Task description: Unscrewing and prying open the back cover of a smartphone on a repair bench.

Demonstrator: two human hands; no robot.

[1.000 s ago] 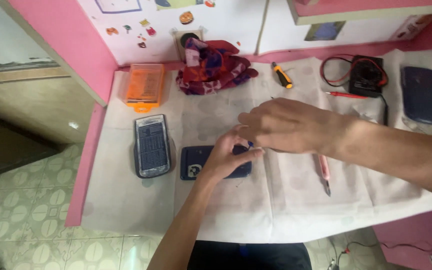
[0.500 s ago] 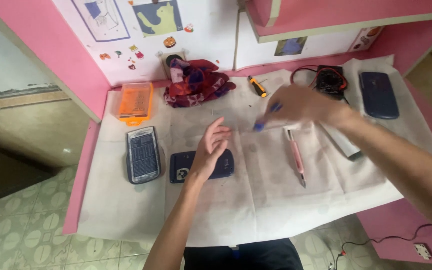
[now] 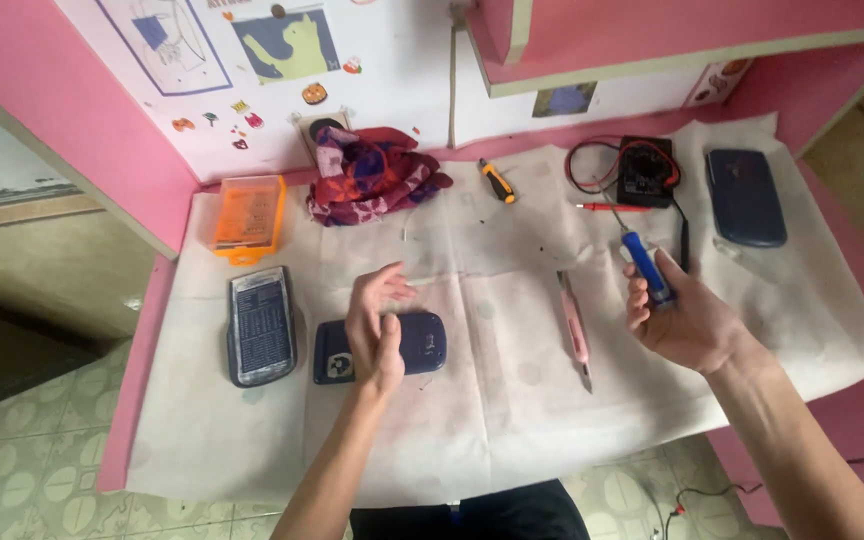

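From the head camera, the right hand point(image 3: 687, 320) has its fingers point(image 3: 640, 300) curled tight around a small blue-handled screwdriver point(image 3: 645, 265), thin metal tip pointing up and away. The left hand point(image 3: 374, 325) hangs with fingers point(image 3: 382, 285) loosely spread, gripping nothing, directly above a dark blue rounded phone back cover point(image 3: 422, 342) lying on the paper-covered worktop point(image 3: 512, 420). Left of those fingers rests a grey phone body point(image 3: 261, 325); beyond it an orange plastic parts box point(image 3: 248, 213), contents indistinct. Between the hands lies a pink slim craft knife point(image 3: 575, 327).
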